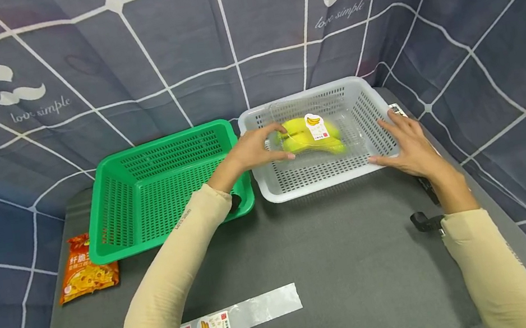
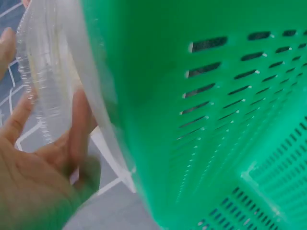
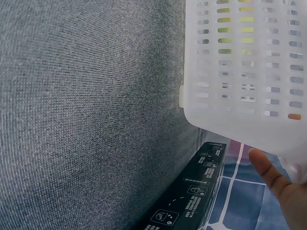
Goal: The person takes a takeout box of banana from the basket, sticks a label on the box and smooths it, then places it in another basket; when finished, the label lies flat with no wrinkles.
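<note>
A clear plastic box holding bananas [image 1: 296, 141], with a printed label on top, sits in the white basket [image 1: 317, 183]. My left hand [image 1: 253, 148] grips the left end of this box, its thumb toward the front and its fingers toward the back. In the left wrist view, fingers lie on both sides of the clear plastic [image 2: 45, 72]. Over at the white basket's right end, my right hand [image 1: 413, 147] has its fingers spread, with fingertips and thumb right at the rim. From the right wrist, its thumb [image 3: 268, 172] shows beside the white basket wall [image 3: 230, 115].
The green basket [image 1: 172, 237] stands left of the white one, under my left forearm. An orange snack bag [image 1: 87, 267] lies beside it. A strip of banana labels [image 1: 249, 313] lies at the front. A dark printed box [image 3: 192, 191] is beyond the white basket's right end.
</note>
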Action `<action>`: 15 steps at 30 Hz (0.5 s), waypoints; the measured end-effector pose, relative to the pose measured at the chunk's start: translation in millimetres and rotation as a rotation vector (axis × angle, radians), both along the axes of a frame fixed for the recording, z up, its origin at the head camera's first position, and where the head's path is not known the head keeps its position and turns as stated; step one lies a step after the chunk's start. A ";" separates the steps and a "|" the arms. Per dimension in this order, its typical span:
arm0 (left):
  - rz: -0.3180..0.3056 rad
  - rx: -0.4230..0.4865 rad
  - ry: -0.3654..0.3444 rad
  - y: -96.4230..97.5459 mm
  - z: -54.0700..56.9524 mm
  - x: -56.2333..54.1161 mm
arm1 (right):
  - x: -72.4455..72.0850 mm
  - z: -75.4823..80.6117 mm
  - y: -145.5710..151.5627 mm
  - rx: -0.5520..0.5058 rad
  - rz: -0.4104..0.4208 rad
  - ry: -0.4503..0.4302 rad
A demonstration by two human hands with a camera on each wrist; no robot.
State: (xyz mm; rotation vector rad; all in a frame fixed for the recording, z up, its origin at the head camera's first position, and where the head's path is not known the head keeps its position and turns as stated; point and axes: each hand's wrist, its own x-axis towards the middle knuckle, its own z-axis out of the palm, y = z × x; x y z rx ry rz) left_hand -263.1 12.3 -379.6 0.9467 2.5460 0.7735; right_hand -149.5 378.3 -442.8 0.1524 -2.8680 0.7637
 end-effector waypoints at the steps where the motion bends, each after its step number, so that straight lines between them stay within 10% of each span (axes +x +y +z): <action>1: -0.005 -0.044 0.029 0.7 0.1 0.6 | 0.1 -0.2 0.1 0.001 0.000 0.000; 15: -0.056 -0.293 -0.010 2.5 1.6 6.5 | 1.6 -0.5 -2.5 -0.028 0.019 0.013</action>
